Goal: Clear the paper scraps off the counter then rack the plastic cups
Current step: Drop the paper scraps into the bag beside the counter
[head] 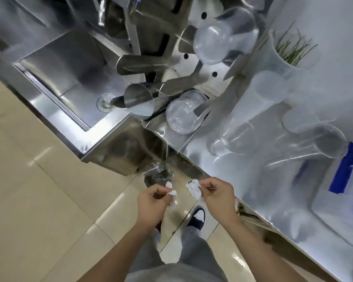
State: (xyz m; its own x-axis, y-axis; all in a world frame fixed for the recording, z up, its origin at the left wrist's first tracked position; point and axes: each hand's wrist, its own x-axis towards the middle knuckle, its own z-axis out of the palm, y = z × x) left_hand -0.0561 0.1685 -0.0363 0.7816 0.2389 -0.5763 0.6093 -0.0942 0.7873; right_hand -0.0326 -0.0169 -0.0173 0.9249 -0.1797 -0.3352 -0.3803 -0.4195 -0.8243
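My left hand (153, 202) pinches a crumpled white paper scrap (171, 192). My right hand (218, 197) pinches a second white scrap (195, 190). Both hands hover over the floor, just off the steel counter's edge (222, 171) and above a small bin lined with a clear bag (158, 173). Several clear plastic cups lie on the counter (232, 137), (312, 139). Two more clear cups sit upside down on the steel rack, one high (222, 37), one low (183, 115).
A steel sink (73, 74) lies to the left, with steel shaker cups (140, 101) hung on the rack beside it. A white cup holding green stems (289, 51) stands by the wall. A bag with blue tape (348, 167) rests at the right.
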